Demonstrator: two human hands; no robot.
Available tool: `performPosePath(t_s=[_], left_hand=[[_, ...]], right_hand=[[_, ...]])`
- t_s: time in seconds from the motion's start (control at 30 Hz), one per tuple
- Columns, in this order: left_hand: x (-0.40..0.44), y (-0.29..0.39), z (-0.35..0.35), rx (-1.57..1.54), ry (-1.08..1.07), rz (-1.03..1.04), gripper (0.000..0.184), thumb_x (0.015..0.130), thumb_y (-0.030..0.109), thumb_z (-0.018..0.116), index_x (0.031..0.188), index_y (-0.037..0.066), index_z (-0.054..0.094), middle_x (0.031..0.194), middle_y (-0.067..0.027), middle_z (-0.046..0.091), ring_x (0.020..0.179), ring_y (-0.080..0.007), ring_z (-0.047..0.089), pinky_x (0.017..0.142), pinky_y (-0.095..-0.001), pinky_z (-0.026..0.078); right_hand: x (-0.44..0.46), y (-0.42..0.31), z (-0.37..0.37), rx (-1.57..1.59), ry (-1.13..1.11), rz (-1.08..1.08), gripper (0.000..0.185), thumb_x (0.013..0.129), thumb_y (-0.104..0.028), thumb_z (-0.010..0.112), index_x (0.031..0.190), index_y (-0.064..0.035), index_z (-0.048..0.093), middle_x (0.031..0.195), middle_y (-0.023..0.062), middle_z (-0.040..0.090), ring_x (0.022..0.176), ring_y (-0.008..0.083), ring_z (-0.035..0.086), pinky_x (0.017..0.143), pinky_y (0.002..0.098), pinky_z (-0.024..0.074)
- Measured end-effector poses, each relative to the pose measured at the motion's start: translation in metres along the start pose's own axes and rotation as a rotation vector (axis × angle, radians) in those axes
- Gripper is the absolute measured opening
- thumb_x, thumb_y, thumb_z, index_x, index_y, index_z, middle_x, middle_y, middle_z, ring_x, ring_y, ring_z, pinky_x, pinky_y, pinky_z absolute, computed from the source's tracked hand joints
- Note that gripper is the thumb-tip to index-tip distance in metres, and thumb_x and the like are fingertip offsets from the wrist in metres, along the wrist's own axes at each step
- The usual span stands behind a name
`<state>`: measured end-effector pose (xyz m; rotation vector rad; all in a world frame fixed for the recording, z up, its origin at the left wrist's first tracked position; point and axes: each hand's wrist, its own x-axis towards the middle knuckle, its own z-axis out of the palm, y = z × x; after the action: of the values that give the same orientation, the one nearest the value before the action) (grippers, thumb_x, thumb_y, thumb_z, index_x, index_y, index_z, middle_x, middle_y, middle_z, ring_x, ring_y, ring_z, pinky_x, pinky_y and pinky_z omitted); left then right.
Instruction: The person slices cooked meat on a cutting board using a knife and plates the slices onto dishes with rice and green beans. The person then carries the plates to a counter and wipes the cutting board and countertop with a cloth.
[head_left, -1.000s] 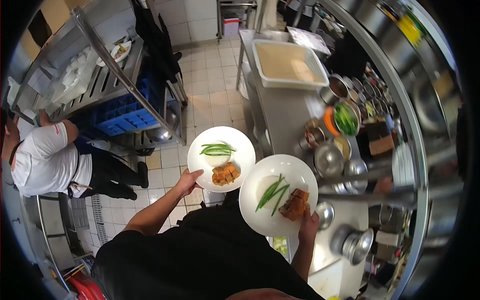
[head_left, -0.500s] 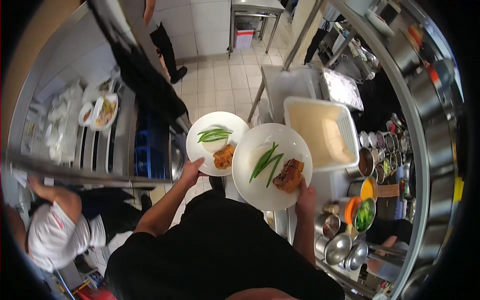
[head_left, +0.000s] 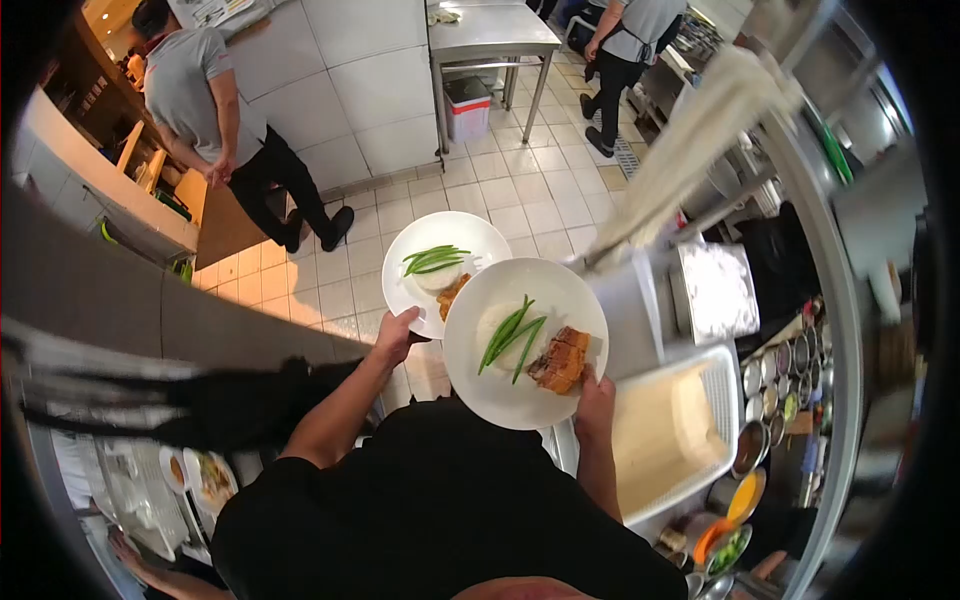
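Gripping outer edges, left hand [head_left: 397, 338] holds one plate [head_left: 398, 272], right hand [head_left: 597, 398] another plate [head_left: 478, 393]. Pale floor tiles [head_left: 500, 195] stretch beyond.

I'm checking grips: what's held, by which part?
Left hand: one plate, by its near-left rim. Right hand: another plate, by its near-right rim.

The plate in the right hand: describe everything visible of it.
The round plate, glossy white and ceramic-looking, is held face up by the right hand at its right edge. Green beans, a pale mound and browned, cut meat lie on it. It overlaps the other plate in view; contact between them is unclear.
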<state>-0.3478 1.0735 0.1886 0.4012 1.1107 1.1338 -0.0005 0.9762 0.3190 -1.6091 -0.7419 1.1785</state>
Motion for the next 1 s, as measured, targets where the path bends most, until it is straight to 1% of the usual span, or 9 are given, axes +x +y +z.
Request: performPosePath(t_s=[0.13, 0.33, 0.43, 0.47, 0.6, 0.7, 0.73, 0.87, 1.0], left_hand=[[0.086, 0.061, 0.017, 0.023, 0.017, 0.002, 0.036, 0.093, 0.014, 0.055, 0.125, -0.003, 0.051, 0.11, -0.0151, 0.066, 0.092, -0.0304, 0.069, 0.074, -0.0487, 0.06], [0.221, 0.132, 0.052, 0.037, 0.034, 0.013, 0.035, 0.092, 0.015, 0.056, 0.124, 0.0, 0.053, 0.107, -0.0135, 0.066, 0.089, -0.0291, 0.069, 0.071, -0.047, 0.06], [0.293, 0.165, 0.064, 0.071, 0.015, 0.011, 0.033, 0.093, 0.014, 0.055, 0.123, 0.0, 0.054, 0.107, -0.0137, 0.067, 0.087, -0.0295, 0.069, 0.068, -0.0449, 0.06], [0.32, 0.179, 0.073, 0.097, 0.0, -0.001, 0.033, 0.093, 0.014, 0.054, 0.123, 0.001, 0.054, 0.107, -0.0129, 0.067, 0.088, -0.0286, 0.069, 0.068, -0.0444, 0.06], [0.417, 0.235, 0.118, 0.149, -0.079, -0.03, 0.031, 0.093, 0.016, 0.054, 0.121, 0.001, 0.055, 0.106, -0.0125, 0.067, 0.086, -0.0272, 0.068, 0.065, -0.0426, 0.059], [0.485, 0.279, 0.159, 0.18, -0.083, -0.039, 0.03, 0.094, 0.017, 0.053, 0.12, 0.001, 0.055, 0.104, -0.013, 0.068, 0.082, -0.0267, 0.068, 0.063, -0.0413, 0.058], [0.509, 0.291, 0.173, 0.173, -0.04, -0.046, 0.03, 0.094, 0.018, 0.053, 0.117, -0.001, 0.056, 0.1, -0.014, 0.068, 0.076, -0.0259, 0.068, 0.056, -0.0384, 0.059], [0.605, 0.315, 0.215, 0.163, -0.121, -0.004, 0.029, 0.095, 0.019, 0.053, 0.115, -0.002, 0.056, 0.095, -0.0145, 0.068, 0.072, -0.0243, 0.068, 0.054, -0.0364, 0.058], [0.697, 0.355, 0.259, 0.15, -0.06, -0.014, 0.029, 0.095, 0.02, 0.053, 0.115, -0.002, 0.056, 0.095, -0.0143, 0.068, 0.072, -0.024, 0.068, 0.055, -0.0361, 0.058]], right_hand=[[0.087, -0.054, 0.062, 0.093, -0.07, -0.032, 0.034, 0.102, -0.021, 0.048, 0.116, 0.008, 0.06, 0.105, 0.0099, 0.067, 0.092, 0.0131, 0.061, 0.083, 0.0288, 0.049], [0.239, -0.101, 0.116, 0.131, -0.074, -0.03, 0.035, 0.103, -0.021, 0.047, 0.12, 0.0075, 0.058, 0.109, 0.0105, 0.066, 0.095, 0.0131, 0.06, 0.085, 0.0289, 0.0484], [0.301, -0.131, 0.144, 0.202, -0.087, -0.048, 0.035, 0.104, -0.021, 0.046, 0.123, 0.0066, 0.055, 0.114, 0.0112, 0.065, 0.099, 0.0159, 0.062, 0.088, 0.0309, 0.0498], [0.326, -0.132, 0.147, 0.191, -0.06, -0.05, 0.036, 0.104, -0.021, 0.045, 0.126, 0.0065, 0.054, 0.117, 0.012, 0.064, 0.1, 0.0174, 0.063, 0.089, 0.0319, 0.0497], [0.396, -0.161, 0.17, 0.276, 0.076, -0.096, 0.035, 0.103, -0.022, 0.047, 0.121, 0.006, 0.058, 0.109, 0.011, 0.067, 0.09, 0.016, 0.064, 0.081, 0.0313, 0.051], [0.443, -0.186, 0.183, 0.242, 0.212, -0.009, 0.035, 0.103, -0.023, 0.048, 0.121, 0.0059, 0.058, 0.109, 0.0112, 0.067, 0.091, 0.0168, 0.064, 0.081, 0.0312, 0.0515], [0.46, -0.192, 0.186, 0.267, 0.225, -0.004, 0.035, 0.103, -0.022, 0.048, 0.121, 0.0059, 0.058, 0.11, 0.0115, 0.067, 0.092, 0.017, 0.064, 0.082, 0.0312, 0.0515], [0.54, -0.207, 0.172, 0.34, 0.264, -0.013, 0.035, 0.103, -0.021, 0.047, 0.122, 0.006, 0.057, 0.112, 0.0123, 0.067, 0.095, 0.0174, 0.065, 0.084, 0.0313, 0.0515], [0.645, -0.249, 0.182, 0.314, 0.266, -0.07, 0.034, 0.104, -0.02, 0.047, 0.124, 0.0065, 0.056, 0.114, 0.0122, 0.066, 0.097, 0.0178, 0.064, 0.086, 0.032, 0.051]])
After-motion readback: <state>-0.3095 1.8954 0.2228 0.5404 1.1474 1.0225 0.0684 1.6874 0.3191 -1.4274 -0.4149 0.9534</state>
